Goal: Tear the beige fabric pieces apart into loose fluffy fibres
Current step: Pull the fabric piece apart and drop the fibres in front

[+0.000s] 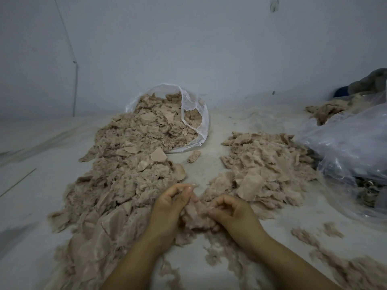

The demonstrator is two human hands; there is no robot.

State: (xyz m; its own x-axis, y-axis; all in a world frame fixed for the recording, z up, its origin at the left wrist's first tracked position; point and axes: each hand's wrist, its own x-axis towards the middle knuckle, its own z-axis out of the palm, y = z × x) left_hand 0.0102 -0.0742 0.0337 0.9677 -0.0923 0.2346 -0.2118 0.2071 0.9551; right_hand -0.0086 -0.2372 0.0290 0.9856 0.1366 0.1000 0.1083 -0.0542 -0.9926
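Two heaps of beige scraps on a pale dusty floor: long ragged pile spilling from a thin clear bag, flatter pile to the right beside a crumpled plastic sheet. Loose wispy fluff near the right forearm. Between them, left hand and right hand, both with fingers curled, pinching one soft frayed fabric tuft.

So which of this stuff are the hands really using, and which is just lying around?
In use:
- left hand and right hand, both gripping one beige tuft
- big heap of fabric pieces spilling from the clear bag
- smaller pile on the right
- loose fibres near the arms

Just lying about:
- crumpled plastic bag, far right
- grey cloth by the wall
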